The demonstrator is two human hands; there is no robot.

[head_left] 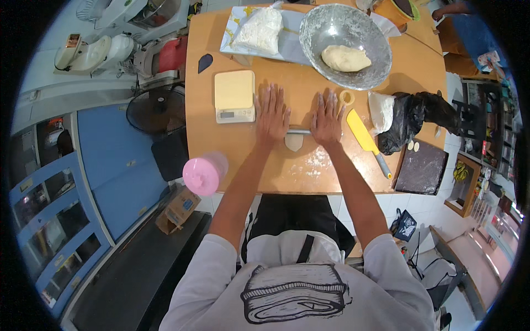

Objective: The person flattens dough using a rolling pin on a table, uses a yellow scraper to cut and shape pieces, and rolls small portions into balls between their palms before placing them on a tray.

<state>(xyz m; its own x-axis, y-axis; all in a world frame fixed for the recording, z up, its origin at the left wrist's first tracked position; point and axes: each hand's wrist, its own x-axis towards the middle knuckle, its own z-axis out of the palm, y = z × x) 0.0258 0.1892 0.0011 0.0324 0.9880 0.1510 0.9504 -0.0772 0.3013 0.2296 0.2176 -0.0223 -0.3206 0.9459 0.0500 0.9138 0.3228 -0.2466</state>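
Observation:
Both my hands lie flat, fingers stretched forward, over the two ends of a thin grey rolling rod (299,131). My left hand (271,118) covers the rod's left end, beside the kitchen scale (234,96). The right end is under my right hand (328,120). Below the rod's middle, a small flattened piece of dough (294,143) shows; its far part is hidden by the rod. A dusting of flour (317,161) lies by my right wrist. To the right of that hand are a yellow-bladed knife (361,130) with a grey handle and a round cutter ring (346,97).
A floury metal bowl (371,41) holds a dough lump (345,58), right of a bag of flour (260,32). A pink lidded container (204,174) stands at the table's near left. Black plastic bags (406,124) and a dark tray (422,168) with small dough pieces sit right.

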